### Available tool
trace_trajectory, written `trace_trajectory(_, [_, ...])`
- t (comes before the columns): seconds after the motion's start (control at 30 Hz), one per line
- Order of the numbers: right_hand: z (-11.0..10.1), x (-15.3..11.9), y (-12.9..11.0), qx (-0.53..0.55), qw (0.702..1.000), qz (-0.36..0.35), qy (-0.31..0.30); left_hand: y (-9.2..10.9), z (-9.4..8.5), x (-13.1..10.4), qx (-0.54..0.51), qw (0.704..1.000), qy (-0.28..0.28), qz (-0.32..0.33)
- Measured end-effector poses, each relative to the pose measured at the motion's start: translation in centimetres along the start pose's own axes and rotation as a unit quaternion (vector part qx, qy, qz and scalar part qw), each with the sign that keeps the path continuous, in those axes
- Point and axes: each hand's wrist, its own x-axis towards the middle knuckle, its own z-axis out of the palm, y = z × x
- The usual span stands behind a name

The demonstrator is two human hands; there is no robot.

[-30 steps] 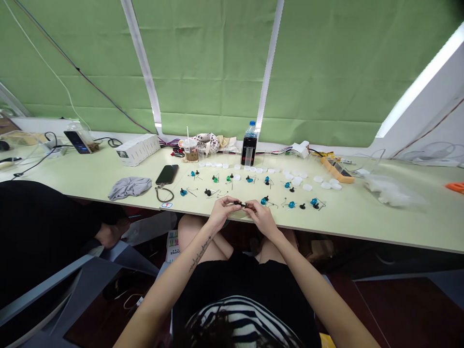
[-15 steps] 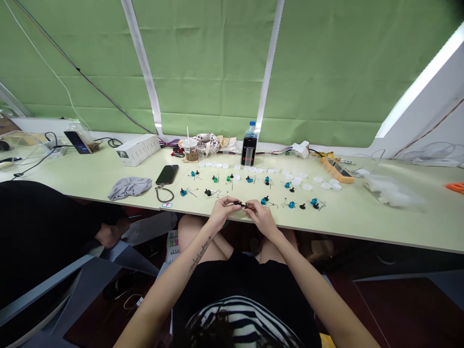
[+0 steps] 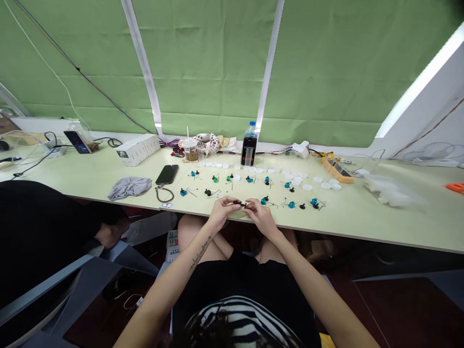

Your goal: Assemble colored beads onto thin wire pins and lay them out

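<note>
Near the center of the frame, just above the front edge of the table, a small black piece is held between two bare hands. The left hand has its grip pinched on the left end of the piece, thumb against fingers, while the right hand has its fingertips closed at the right end (the piece is too small for its exact shape to be told). Above and to both sides of the hands, small blue parts, green parts and black parts lie scattered with thin bent metal pieces. Behind them, white round caps run across the middle of the frame toward the right. Left of center lie a dark phone and a crumpled gray cloth. At upper center, an upright phone stands in front of a blue-capped bottle, with a drink cup to its left. A yellow-orange device and a clear plastic bag are at right.
</note>
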Motion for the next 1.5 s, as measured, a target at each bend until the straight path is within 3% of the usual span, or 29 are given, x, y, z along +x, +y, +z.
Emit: trace_trajectory(1.5, [0.16, -0.03, 0.39, -0.006, 1.0, -0.007, 0.007, 0.04, 0.04, -0.02, 0.004, 1.0, 0.001, -0.001])
